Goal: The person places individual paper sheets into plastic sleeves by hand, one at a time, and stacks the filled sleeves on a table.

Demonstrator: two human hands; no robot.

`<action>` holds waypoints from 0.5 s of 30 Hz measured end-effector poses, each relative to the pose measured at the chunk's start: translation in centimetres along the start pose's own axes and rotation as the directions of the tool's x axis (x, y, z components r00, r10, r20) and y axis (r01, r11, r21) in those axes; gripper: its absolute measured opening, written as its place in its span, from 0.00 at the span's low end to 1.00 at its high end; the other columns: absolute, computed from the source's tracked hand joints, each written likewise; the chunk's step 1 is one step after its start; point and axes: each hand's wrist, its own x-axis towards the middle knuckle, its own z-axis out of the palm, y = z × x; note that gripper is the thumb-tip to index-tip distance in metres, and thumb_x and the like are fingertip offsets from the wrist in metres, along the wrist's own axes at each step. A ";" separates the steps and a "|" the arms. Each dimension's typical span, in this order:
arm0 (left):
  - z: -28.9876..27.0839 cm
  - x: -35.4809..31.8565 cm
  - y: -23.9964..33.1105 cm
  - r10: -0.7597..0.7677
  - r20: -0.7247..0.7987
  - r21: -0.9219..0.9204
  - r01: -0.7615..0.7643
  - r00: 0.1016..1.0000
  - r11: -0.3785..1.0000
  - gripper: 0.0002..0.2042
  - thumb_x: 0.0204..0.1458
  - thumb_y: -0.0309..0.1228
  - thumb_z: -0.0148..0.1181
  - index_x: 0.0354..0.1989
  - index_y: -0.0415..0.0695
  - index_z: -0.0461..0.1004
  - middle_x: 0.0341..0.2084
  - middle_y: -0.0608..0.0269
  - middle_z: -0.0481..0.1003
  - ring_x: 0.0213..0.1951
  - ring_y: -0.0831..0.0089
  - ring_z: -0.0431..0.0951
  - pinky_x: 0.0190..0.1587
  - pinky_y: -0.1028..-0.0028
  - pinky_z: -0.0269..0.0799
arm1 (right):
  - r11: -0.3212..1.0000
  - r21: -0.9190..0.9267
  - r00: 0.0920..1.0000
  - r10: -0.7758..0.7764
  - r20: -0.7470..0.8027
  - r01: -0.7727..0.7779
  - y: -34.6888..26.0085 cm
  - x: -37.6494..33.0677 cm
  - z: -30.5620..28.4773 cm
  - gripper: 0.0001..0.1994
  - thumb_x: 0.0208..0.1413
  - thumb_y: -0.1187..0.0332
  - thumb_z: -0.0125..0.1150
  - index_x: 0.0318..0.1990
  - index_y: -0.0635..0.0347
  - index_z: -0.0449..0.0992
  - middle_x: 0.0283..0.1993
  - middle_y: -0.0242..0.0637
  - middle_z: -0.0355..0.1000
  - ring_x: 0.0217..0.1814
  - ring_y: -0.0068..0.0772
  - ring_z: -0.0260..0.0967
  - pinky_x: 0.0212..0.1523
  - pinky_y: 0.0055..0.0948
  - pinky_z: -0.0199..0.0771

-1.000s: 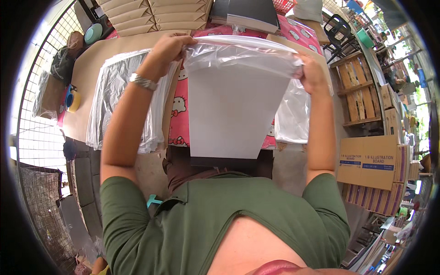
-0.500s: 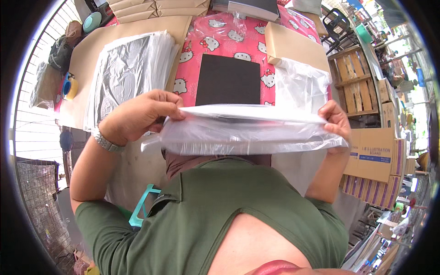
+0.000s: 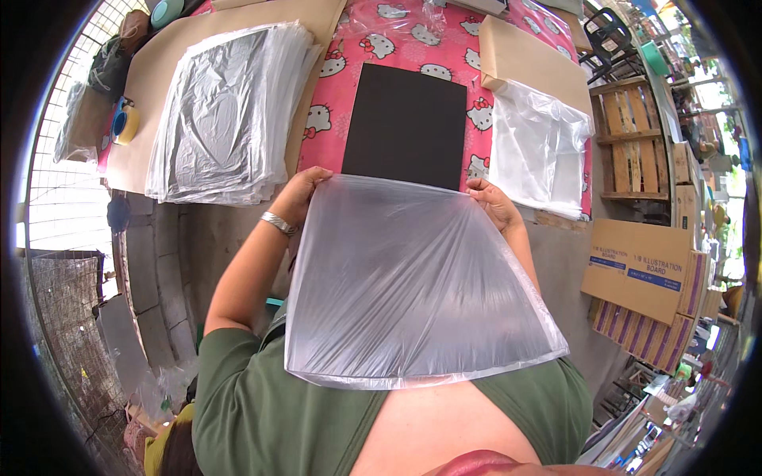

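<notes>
A clear plastic bag hangs spread in front of my chest, its upper edge at the near end of a black board. My left hand pinches the bag's upper left corner. At the upper right, my right hand is closed on the same edge, beside the board's near right corner. The board lies flat on a pink cartoon-print table cover. Whether the board's near edge is inside the bag's mouth, I cannot tell.
Left on the table is a stack of plastic-wrapped black sheets on brown paper, with a tape roll beside it. More clear bags lie at right, by a brown paper stack. Cardboard boxes and a wooden pallet stand farther right.
The bag was bunched sideways between my hands; now it hangs open to its full length. My hands have come closer together, and the bag's edge has met the board's near end.
</notes>
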 end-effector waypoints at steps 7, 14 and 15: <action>-1.7 2.8 -3.1 0.417 -0.208 0.104 -0.404 0.885 0.909 0.11 0.48 0.26 0.56 0.41 0.41 0.72 0.26 0.71 0.72 0.27 0.83 0.69 0.31 0.81 0.66 | 0.980 -0.182 0.996 -0.084 -0.027 0.078 -0.7 1.2 0.0 0.13 0.48 0.79 0.57 0.43 0.62 0.70 0.37 0.33 0.70 0.40 0.23 0.68 0.45 0.24 0.70; -3.1 0.1 -5.3 0.873 -0.002 0.799 -0.524 0.487 0.294 0.15 0.48 0.17 0.50 0.45 0.42 0.70 0.40 0.59 0.69 0.35 0.70 0.69 0.42 0.72 0.67 | 0.626 -0.745 0.889 -0.448 -0.098 0.233 0.0 -3.2 0.9 0.19 0.47 0.76 0.60 0.48 0.65 0.68 0.48 0.38 0.67 0.52 0.29 0.63 0.53 0.27 0.63; -2.5 -2.3 -4.4 0.833 0.079 0.874 -0.440 0.547 0.205 0.17 0.46 0.17 0.50 0.46 0.44 0.70 0.48 0.53 0.65 0.46 0.61 0.68 0.48 0.69 0.66 | 0.567 -0.769 0.885 -0.465 -0.003 0.295 0.0 -5.0 2.4 0.20 0.46 0.76 0.60 0.49 0.64 0.68 0.50 0.39 0.67 0.55 0.30 0.61 0.55 0.28 0.61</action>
